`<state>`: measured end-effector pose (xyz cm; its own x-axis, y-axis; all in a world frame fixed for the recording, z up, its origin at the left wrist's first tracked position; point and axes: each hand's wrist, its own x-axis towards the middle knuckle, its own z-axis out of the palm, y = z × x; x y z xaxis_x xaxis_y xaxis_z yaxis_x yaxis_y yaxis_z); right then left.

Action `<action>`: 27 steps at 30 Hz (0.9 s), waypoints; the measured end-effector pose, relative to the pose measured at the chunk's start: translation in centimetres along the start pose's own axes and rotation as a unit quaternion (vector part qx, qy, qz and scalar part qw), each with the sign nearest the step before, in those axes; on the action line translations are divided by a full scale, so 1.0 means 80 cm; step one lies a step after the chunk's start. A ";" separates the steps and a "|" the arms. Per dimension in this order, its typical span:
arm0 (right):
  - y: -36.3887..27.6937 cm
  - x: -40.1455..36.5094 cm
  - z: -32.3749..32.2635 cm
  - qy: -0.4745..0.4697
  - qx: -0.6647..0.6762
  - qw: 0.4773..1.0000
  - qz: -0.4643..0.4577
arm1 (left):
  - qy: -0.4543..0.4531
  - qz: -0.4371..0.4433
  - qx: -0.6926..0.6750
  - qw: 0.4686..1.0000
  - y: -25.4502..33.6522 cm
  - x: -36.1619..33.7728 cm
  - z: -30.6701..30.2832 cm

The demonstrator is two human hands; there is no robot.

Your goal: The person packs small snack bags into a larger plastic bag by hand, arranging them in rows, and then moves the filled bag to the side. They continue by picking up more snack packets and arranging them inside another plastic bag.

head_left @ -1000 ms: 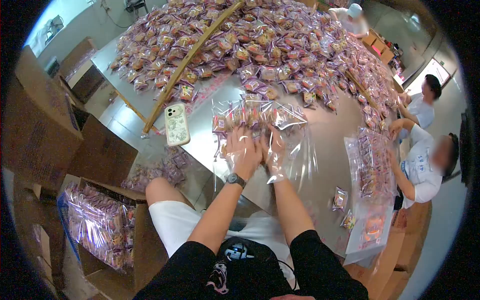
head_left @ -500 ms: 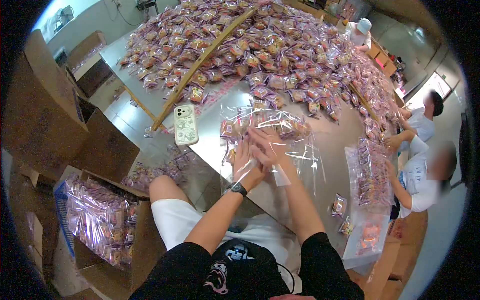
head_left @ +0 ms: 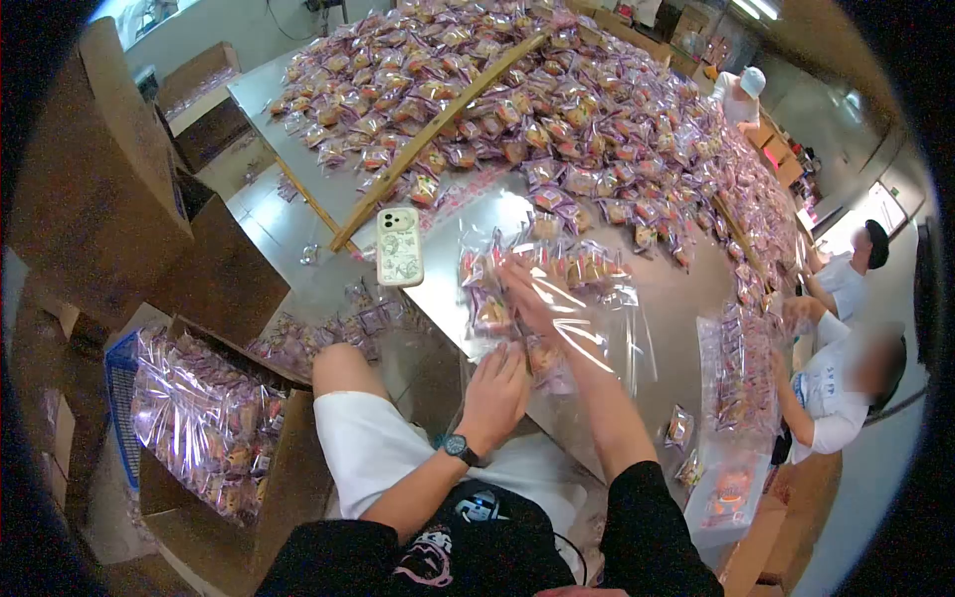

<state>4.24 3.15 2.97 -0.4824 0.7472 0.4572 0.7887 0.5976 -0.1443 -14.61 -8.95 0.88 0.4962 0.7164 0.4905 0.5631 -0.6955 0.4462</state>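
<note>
A large clear plastic bag [head_left: 637,333] lies on the metal table before me, with small snack packets [head_left: 587,264] lined up inside it. My right hand [head_left: 527,296] reaches into the bag, fingers stretched out over the packets at its left side. Nearer to me, my left hand [head_left: 497,391], with a dark watch at the wrist, holds the edge of the bag's mouth by the table's front edge. Its fingertips are partly hidden. One larger-looking packet [head_left: 487,310] sits in the bag's left part, between both hands.
A huge heap of packets [head_left: 477,119] covers the far table, crossed by a wooden strip [head_left: 438,139]. A phone [head_left: 400,247] lies left of the bag. A carton [head_left: 284,478] with a filled bag [head_left: 204,428] stands lower left. Co-workers [head_left: 841,393] work at right, beside another filled bag [head_left: 741,373].
My left hand has drawn back toward me, from beside the right hand to the bag's mouth. The right hand stays inside, farther left among the packets. The whole view has shifted slightly.
</note>
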 end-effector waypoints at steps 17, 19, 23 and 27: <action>-0.096 0.068 0.018 0.052 -0.052 0.953 0.294 | 0.004 -0.198 -0.159 0.967 -0.018 -0.026 -0.097; -0.101 0.076 0.019 0.064 -0.034 0.943 0.324 | 0.023 -0.223 -0.167 0.960 -0.007 -0.016 -0.086; -0.088 0.075 0.039 0.090 -0.026 0.940 0.328 | 0.087 -0.245 -0.175 0.950 -0.025 -0.007 -0.042; -0.090 0.071 0.040 0.106 -0.101 0.939 0.311 | 0.131 -0.226 -0.217 0.941 -0.030 -0.004 -0.041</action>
<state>-5.42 4.03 3.81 0.1657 0.8460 0.5068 0.9591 -0.0186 -0.2825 -18.26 -7.68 2.11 0.0592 0.9457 0.3196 0.3263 -0.3209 0.8891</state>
